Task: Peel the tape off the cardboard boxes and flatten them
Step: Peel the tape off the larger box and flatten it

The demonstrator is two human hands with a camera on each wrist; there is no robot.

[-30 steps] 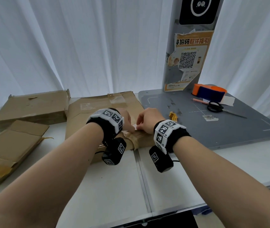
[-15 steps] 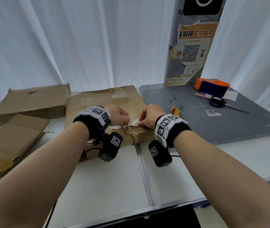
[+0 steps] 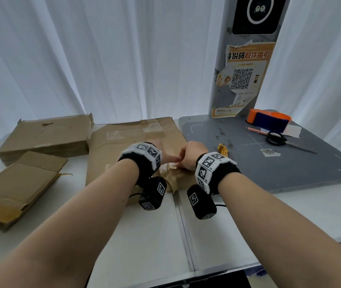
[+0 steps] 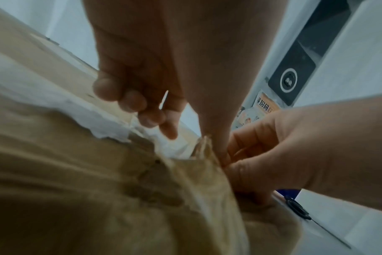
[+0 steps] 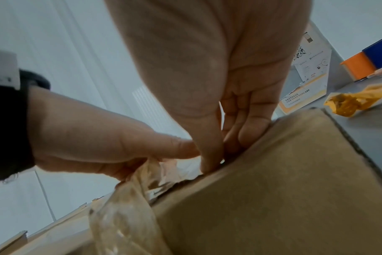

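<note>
A flattened brown cardboard box (image 3: 132, 142) lies in the middle of the white table. Both hands meet at its near right corner, where clear brown tape (image 3: 169, 175) is bunched and partly lifted. My right hand (image 3: 179, 163) pinches the tape's edge (image 5: 185, 174) between thumb and curled fingers (image 5: 251, 131) against the box edge. My left hand (image 3: 166, 157) has its thumb (image 4: 218, 138) straight, tip pressed to the lifted tape (image 4: 204, 145) beside the right hand (image 4: 283, 146). Its other fingers (image 4: 142, 105) hang loosely curled and hold nothing. A torn white layer (image 4: 111, 126) shows on the box.
Two more cardboard boxes (image 3: 47, 136) (image 3: 16, 188) lie at the left. On the grey mat (image 3: 269, 169) to the right are a wad of peeled tape (image 3: 223, 149), scissors (image 3: 277, 140), a pen (image 3: 256, 130) and an orange and blue tape dispenser (image 3: 269, 119). A grey pillar (image 3: 240, 80) stands behind.
Half a second ago the hands were a little apart with torn white paper showing between them. The left hand has come back to the right hand at the corner.
</note>
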